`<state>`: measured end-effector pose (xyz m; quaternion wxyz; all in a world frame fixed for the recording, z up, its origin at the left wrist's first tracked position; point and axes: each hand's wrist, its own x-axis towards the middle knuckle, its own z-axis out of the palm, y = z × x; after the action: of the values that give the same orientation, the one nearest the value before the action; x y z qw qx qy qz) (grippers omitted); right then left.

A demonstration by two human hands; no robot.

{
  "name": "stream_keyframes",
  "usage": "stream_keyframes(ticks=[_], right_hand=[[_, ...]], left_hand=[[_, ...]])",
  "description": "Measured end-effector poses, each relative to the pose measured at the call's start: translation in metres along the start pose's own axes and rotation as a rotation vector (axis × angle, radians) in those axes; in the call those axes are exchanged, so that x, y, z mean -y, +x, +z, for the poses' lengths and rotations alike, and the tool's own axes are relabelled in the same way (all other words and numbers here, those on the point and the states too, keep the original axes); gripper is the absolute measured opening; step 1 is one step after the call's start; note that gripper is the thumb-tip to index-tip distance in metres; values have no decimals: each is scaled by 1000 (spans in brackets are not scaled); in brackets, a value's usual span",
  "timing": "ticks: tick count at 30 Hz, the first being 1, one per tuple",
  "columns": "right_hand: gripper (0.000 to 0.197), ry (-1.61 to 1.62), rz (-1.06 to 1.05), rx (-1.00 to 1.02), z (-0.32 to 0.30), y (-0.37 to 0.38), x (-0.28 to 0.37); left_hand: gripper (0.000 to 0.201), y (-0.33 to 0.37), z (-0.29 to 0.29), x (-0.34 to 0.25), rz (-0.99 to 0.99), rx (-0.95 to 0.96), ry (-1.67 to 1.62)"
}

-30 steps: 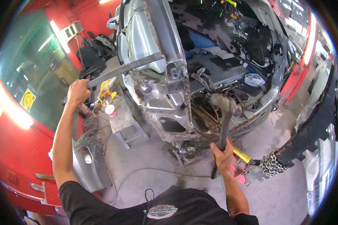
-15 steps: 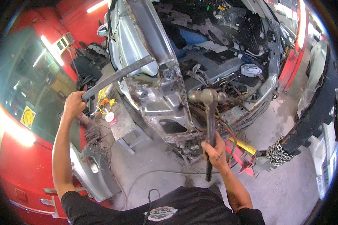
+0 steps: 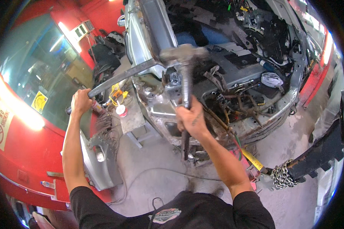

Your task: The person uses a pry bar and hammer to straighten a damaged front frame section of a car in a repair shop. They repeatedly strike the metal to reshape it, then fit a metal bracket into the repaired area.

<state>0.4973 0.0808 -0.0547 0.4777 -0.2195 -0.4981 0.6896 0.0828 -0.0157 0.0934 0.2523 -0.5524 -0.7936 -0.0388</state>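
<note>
Head view on my feed shows, at the far left, a red wall (image 3: 17,160), a bright tube light (image 3: 17,101) and a window (image 3: 30,65) with a yellow sticker on it. Just right of these, the left hand (image 3: 81,102) has its fingers closed round the near end of a long grey bar (image 3: 120,79), so nearly all of the bar lies beyond the fist, slanting up and to the right. Below that forearm I see a silver panel (image 3: 107,171) on the floor, and past the hand a small bench (image 3: 132,124) carrying a red-and-white tub (image 3: 121,110) and a yellow cable (image 3: 116,94). From my seat the bar's far end meets the torn edge of the stripped car body (image 3: 153,91) in the picture; I cannot tell whether they touch. There the blurred head of a hammer (image 3: 186,86) overlaps that end, contact unclear to me. The right hand (image 3: 193,118) is wrapped tight round the hammer's handle, with the head above the fist and the butt jutting out below. Further right I make out a crumpled white bag (image 3: 272,79) inside the car, then a yellow bar (image 3: 252,159) and a heaped chain (image 3: 282,174).
</note>
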Motion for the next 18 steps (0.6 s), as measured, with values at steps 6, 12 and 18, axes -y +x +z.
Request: stream_keyframes(ticks=[6,12,18], right_hand=[[20,250,-141,-186,-49,-19,47],[21,291,-264,-248,-31,-9,26],[20,64,46,-32,-12,4,4]], left_hand=[[19,-5,1,5,-8,11,3],[14,-1,0,-1,2,7,1],[13,-2,-1,-2,-8,12,-10]])
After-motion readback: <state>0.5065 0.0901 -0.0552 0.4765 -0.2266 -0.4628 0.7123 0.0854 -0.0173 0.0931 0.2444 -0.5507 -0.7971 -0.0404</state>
